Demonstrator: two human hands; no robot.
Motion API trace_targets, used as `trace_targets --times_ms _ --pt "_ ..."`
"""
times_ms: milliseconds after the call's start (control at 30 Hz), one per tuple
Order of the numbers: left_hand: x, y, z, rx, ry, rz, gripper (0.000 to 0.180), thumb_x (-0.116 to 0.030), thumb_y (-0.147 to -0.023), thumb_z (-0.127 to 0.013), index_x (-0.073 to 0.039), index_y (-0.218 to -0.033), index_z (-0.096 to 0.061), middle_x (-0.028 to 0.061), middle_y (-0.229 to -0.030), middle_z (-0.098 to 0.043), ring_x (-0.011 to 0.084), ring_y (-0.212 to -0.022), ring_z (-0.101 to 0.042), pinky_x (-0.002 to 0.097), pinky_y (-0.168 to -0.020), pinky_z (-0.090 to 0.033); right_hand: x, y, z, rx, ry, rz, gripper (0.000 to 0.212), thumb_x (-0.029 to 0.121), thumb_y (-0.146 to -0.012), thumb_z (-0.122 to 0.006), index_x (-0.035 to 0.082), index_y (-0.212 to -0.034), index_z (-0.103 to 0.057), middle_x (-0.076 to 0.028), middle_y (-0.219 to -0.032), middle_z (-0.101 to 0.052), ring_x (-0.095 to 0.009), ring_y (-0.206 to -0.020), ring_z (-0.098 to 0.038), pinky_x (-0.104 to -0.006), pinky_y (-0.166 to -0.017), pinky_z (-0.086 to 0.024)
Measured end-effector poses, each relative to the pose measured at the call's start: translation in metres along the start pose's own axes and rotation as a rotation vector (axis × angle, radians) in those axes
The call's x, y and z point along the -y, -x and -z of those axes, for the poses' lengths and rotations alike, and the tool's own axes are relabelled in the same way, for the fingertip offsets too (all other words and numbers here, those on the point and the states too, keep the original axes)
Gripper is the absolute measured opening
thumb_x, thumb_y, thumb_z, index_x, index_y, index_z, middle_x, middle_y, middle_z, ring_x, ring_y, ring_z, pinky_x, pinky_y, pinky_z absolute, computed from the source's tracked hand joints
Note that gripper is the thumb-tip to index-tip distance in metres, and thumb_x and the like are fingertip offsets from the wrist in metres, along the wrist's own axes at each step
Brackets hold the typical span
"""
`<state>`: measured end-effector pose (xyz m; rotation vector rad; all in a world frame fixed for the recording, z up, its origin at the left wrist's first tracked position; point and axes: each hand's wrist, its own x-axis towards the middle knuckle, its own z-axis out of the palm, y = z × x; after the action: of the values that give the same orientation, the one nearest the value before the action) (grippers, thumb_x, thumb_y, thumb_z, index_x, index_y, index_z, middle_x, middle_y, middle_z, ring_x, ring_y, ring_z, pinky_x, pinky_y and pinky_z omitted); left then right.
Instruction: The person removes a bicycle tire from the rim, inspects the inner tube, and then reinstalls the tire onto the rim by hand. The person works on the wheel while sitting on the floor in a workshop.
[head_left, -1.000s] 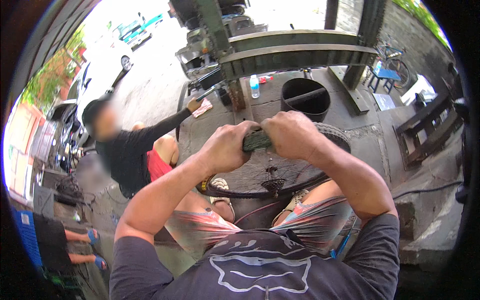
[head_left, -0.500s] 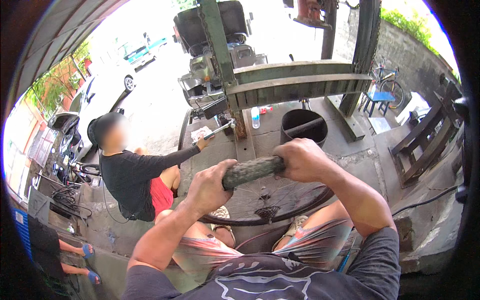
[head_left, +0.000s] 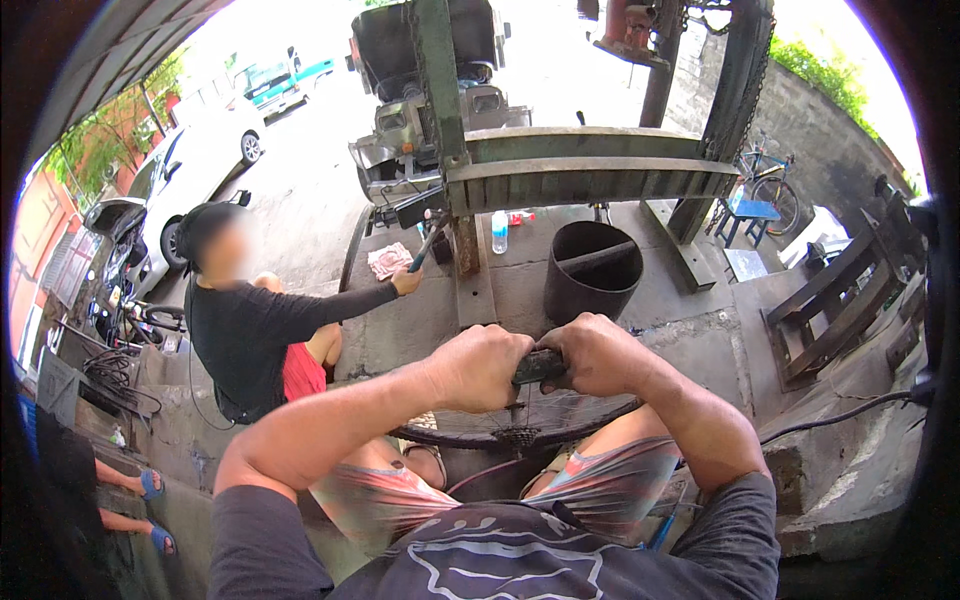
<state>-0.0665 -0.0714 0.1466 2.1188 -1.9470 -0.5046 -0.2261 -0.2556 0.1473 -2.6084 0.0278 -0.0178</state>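
Observation:
My left hand and my right hand are closed side by side on the bicycle tire. Only a short dark stretch of the tire shows between my fists. Spokes and a rear cassette show below my hands, and the wheel's near edge curves across between my legs. My forearms hide much of the wheel's sides. How the tire sits on the rim under my fingers cannot be made out.
A dark metal bucket stands just beyond my hands. A co-worker squats at left, holding a hammer-like tool near a pinkish cloth. A steel frame with a water bottle beside it stands ahead.
My hands have come together along the tire, covering most of the treaded stretch, and moved lower. The co-worker's tool has swung from pointing right to more upright.

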Motion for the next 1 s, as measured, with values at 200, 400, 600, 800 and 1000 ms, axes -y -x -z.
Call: trace_targets --times_ms 200,400,600,800,1000 --pt "0.005 0.003 0.011 0.013 0.047 0.072 0.042 -0.010 -0.079 -0.079 0.000 -0.118 -0.070 0.0293 -0.105 -0.078 0.0481 -0.108 -0.077 0.0561 -0.096 -0.060 0.006 -0.016 0.002 -0.006 -0.014 -0.058 0.031 0.023 -0.080 -0.098 0.004 -0.099 -0.084 -0.023 -0.090 -0.079 -0.046 -0.090 -0.078 -0.0509 -0.082 -0.061" --pt "0.012 0.056 -0.025 -0.519 -0.053 0.055 0.070 -0.010 -0.084 -0.084 -0.006 -0.150 -0.060 0.0224 -0.108 -0.080 0.0432 -0.104 -0.079 0.0553 -0.092 -0.062 0.013 -0.010 0.008 0.012 -0.030 -0.130 0.031 0.026 -0.079 -0.097 0.003 -0.093 -0.081 -0.022 -0.086 -0.078 -0.046 -0.089 -0.076 -0.0503 -0.079 -0.059" --pt "0.006 0.052 -0.012 -0.425 0.149 0.016 0.065 -0.008 -0.082 -0.086 -0.007 -0.143 -0.065 0.0210 -0.106 -0.081 0.0423 -0.099 -0.080 0.0505 -0.084 -0.064 0.005 -0.011 0.023 0.134 -0.075 -0.132 0.031 0.027 -0.078 -0.097 0.003 -0.090 -0.081 -0.021 -0.083 -0.077 -0.043 -0.087 -0.077 -0.0506 -0.080 -0.059" --pt "0.014 0.032 -0.017 -0.454 0.149 -0.003 0.057 -0.011 -0.082 -0.087 -0.007 -0.136 -0.069 0.0219 -0.105 -0.081 0.0431 -0.100 -0.080 0.0517 -0.088 -0.063 0.024 -0.022 -0.024 -0.097 0.316 -0.008 0.041 0.023 -0.079 -0.085 -0.001 -0.111 -0.076 -0.025 -0.096 -0.080 -0.046 -0.099 -0.078 -0.0555 -0.090 -0.062" --pt "0.023 0.033 -0.014 -0.357 0.154 0.012 0.047 -0.011 -0.084 -0.083 -0.006 -0.130 -0.070 0.0223 -0.107 -0.080 0.0475 -0.104 -0.077 0.0543 -0.092 -0.062 0.030 -0.033 0.002 0.091 0.139 -0.021 0.031 0.028 -0.076 -0.096 0.009 -0.097 -0.084 -0.022 -0.091 -0.079 -0.046 -0.093 -0.077 -0.0544 -0.084 -0.061"
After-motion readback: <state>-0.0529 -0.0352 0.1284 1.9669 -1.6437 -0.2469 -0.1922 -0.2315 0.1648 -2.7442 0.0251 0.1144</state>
